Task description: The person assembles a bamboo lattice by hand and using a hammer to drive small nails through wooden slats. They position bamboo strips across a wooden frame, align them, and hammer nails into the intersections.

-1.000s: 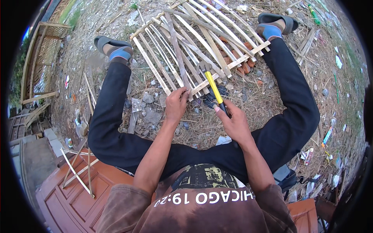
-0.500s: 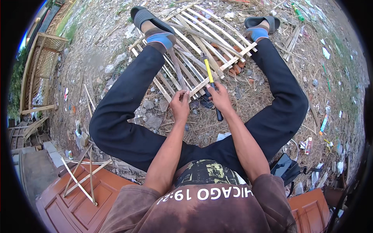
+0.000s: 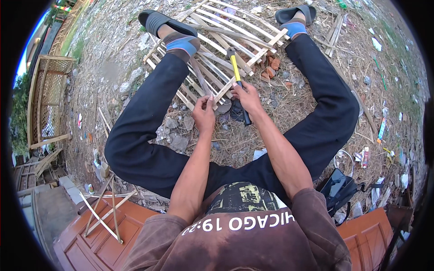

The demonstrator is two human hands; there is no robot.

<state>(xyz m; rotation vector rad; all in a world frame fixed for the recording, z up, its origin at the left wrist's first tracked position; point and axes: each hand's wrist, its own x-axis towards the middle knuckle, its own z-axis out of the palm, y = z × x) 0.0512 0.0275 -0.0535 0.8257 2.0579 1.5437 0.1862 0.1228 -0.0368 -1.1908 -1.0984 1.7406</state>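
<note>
Lattice panel (image 3: 44,97): is leaning at the far left, well apart from the work.
Panelled door (image 3: 74,250): is lying at lower left, carrying a few crossed strips (image 3: 97,216).
Left foot (image 3: 174,34): is resting over the left part of the slatted frame in its sandal; whether it is pinning the wood cannot be told.
Weathered slat (image 3: 200,76): is lying aslant across the slatted frame, its near end reaching the left hand.
Left hand (image 3: 204,115): is pinching the slat's near end between thumb and fingers, just beside the cross rail; whether the grip is also holding a nail is too small to tell.
Slatted frame (image 3: 235,33): is lying on the littered ground between the feet, its cross rail (image 3: 266,51) running up toward the right foot (image 3: 296,22).
Hammer (image 3: 236,70): is pointing away from the body, its head appearing over the slats.
Right hand (image 3: 247,97): is grasping the black handle in a closed grip.
Near corner: seems to be at the positioning step, before a blow; the next move is probably calling for a steady slat, fingertips clear and a square hammer face.
Brick pieces (image 3: 271,67): are sitting beside the rail, at its right.
</note>
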